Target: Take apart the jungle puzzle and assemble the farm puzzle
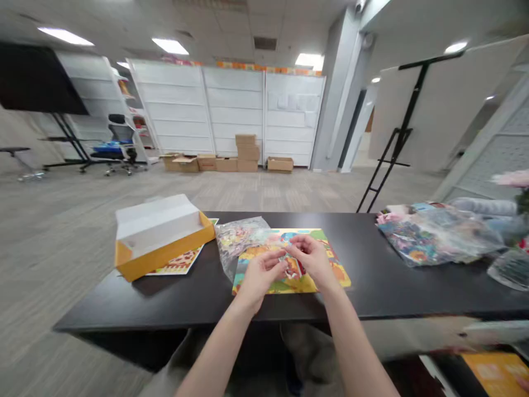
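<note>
- Nearest, at the lower right, an orange panel [496, 368] is showing pale marks too blurred for reading.
- The left hand [262, 273] and right hand [313, 259] are hanging over the picture board [295, 285], fingertips nearly meeting; each grip is holding thumb and fingers close, but I am not able to tell whether anything small is sitting pinched there.
- The picture board is lying flat on the desk [372, 289] beneath both hands. It is looking light, thin and fairly stiff, its face probably slick; the bare edges are offering the best hold, while the corners are likely risking a crease.
- Beside it, the clear bag [239, 237] is looking soft and slippery; no label is reading clearly.
- Left, the yellow box [165, 255] is resting partly over a printed sheet [182, 264], showing no legible brand.
- Farther back, cardboard boxes [247, 153] are standing below white panels [231, 110]; papers [291, 101] there are carrying nothing readable.
</note>
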`<state>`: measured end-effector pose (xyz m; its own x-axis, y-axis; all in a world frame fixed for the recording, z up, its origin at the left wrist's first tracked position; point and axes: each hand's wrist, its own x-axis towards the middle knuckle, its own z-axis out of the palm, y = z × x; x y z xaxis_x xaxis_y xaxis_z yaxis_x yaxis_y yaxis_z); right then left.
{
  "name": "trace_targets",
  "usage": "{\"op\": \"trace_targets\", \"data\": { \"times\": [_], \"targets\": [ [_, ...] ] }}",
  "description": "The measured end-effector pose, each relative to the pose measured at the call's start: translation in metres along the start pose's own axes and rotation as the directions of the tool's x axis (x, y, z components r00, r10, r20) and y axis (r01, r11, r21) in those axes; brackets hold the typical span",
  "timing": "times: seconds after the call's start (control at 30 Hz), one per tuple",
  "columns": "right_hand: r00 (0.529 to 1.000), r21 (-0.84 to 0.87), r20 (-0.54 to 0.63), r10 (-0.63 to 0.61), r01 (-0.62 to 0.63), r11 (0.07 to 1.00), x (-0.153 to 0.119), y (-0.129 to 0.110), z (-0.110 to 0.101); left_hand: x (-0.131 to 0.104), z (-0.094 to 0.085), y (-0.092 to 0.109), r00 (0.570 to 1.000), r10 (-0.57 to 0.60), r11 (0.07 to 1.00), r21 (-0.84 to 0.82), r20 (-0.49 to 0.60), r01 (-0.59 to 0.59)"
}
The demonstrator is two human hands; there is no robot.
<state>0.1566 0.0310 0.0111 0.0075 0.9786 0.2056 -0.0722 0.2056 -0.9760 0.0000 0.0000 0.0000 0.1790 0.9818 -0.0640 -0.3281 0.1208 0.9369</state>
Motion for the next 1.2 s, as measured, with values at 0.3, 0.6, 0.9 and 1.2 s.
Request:
{"op": "trace_targets", "data": {
  "times": [0.3, 0.6, 0.9, 1.2],
  "targets": [
    [0.997, -0.001, -0.075, 0.02, -0.02, 1.0, 0.006, 0.002, -0.007, -0.001, 0.001, 0.002, 1.0, 0.016, 1.0, -0.009, -0.023, -0.016],
    [0.985, -0.321, -0.052, -0.164, 0.139, 0.937, 0.003, -0.002, 0.007, 0.002, -0.001, 0.003, 0.998, 0.017, 0.994, -0.104, -0.054, -0.022],
    [0.998, -0.901, -0.039, 0.039, -0.052, 0.43, -0.01, -0.002, -0.049, 0.008, -0.017, 0.01, 0.964, 0.142, 0.97, -0.165, -0.224, -0.181],
    [0.976, -0.938, -0.014, 0.216, -0.088, 0.335, -0.015, -0.006, -0.021, 0.006, -0.011, 0.005, 0.959, 0.214, 0.977, 0.051, -0.188, -0.208]
  ]
}}
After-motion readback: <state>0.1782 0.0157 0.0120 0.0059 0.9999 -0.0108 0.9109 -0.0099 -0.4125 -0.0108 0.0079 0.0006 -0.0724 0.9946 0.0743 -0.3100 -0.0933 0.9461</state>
